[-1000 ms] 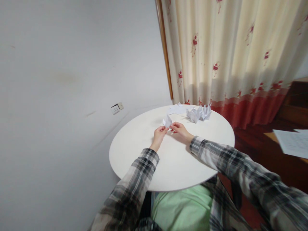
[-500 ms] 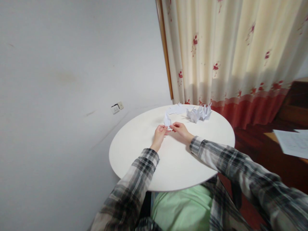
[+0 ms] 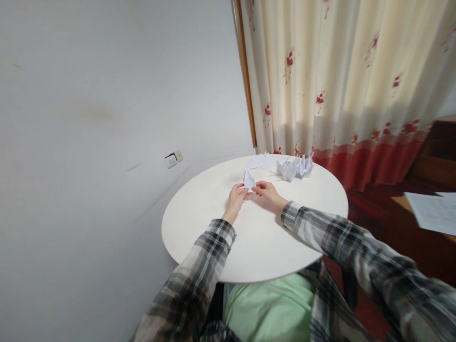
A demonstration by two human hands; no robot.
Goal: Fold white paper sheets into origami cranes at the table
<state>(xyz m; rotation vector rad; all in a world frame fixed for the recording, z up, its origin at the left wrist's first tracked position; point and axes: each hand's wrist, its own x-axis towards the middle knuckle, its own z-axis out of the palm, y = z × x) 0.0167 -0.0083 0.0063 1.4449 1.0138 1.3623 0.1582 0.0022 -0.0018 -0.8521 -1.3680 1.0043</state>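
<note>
Beyond the far edge of the desk [image 3: 199, 223] hangs a red-flowered cream curtain [image 3: 331, 76]; past its left edge, a wall socket [image 3: 171, 162]; past its right, paper sheets [image 3: 432, 213].

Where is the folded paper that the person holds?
In the head view, the folded paper is between the left hand and right hand, over the far half of the table, left of the paper figures.

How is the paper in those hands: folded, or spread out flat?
Folded: the paper rises to a narrow point, held by the left hand and right hand. Its finer details are too small to tell.
</note>
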